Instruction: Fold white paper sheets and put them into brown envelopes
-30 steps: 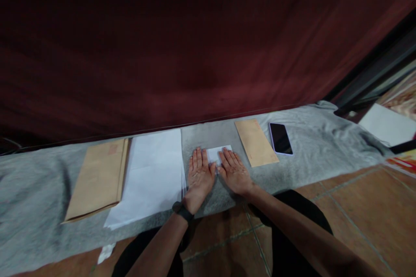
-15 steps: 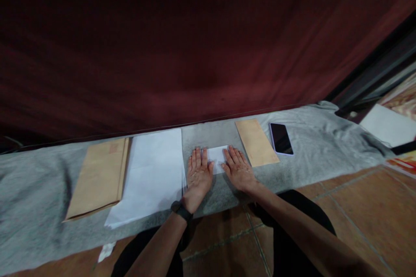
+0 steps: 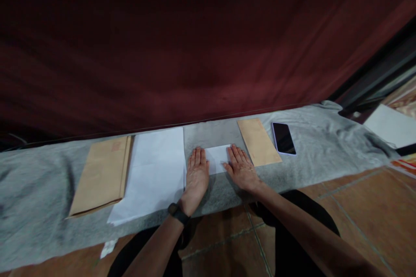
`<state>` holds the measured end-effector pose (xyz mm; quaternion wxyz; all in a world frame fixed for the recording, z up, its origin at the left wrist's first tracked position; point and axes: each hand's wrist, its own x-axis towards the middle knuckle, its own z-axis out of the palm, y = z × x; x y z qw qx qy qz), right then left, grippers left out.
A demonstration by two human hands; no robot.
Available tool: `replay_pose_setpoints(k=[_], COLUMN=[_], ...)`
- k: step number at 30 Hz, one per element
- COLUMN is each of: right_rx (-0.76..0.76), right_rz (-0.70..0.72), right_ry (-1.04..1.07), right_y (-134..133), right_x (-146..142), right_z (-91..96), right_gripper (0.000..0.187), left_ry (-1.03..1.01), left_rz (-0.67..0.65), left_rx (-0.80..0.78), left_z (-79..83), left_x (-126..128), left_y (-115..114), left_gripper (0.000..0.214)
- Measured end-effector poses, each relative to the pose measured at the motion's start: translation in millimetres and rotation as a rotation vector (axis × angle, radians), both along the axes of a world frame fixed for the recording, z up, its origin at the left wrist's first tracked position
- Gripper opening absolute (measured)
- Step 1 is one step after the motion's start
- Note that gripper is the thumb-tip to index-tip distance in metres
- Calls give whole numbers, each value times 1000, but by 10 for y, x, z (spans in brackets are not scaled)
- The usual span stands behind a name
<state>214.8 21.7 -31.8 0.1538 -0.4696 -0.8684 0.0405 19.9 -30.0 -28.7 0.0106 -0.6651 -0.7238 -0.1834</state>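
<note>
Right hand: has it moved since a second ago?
Yes. Judged against the brown envelope next to the phone, the right hand has shifted right, closer to that envelope, baring more of the small white paper.

small white paper (image 3: 216, 160) is lying flat, kinda midway between the front and back edges of the grey cloth (image 3: 325, 151)
</note>
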Motion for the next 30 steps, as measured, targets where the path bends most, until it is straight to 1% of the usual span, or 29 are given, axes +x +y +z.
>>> replay_pose_setpoints(k=[2,7,10,14,20,23,27,28,30], right_rx=[12,34,38,25,-14,-54,-98,-98,-88], right_rz=[8,15,18,16,30,110,289,311,310], right_ry=[7,4,-7,-20,-34,-9,24,25,21], right_y=[4,14,14,6,25,18,-41,-55,-69], right_x=[3,11,13,18,38,1,-95,-114,-134], right_z=[-14,-42,-37,-6,76,121,111,97,68], right_gripper=[66,66,65,65,63,60,57,56,57], left_ry=[-10,-6,43,87,81,64,56,55,54], left_rz=[-52,-316,-385,-358,-332,-330,-337,-334,-322], left_rx=[29,21,-4,-34,-62,-61,-55,-57,-65], left_z=[59,178,189,200,246,235,201,196,191], left_x=[39,188,215,207,238,249,254,256,265], left_y=[-39,-219,-328,-399,-421,-423,-417,-415,-411], left_gripper=[51,59,64,68,70,64,56,56,57])
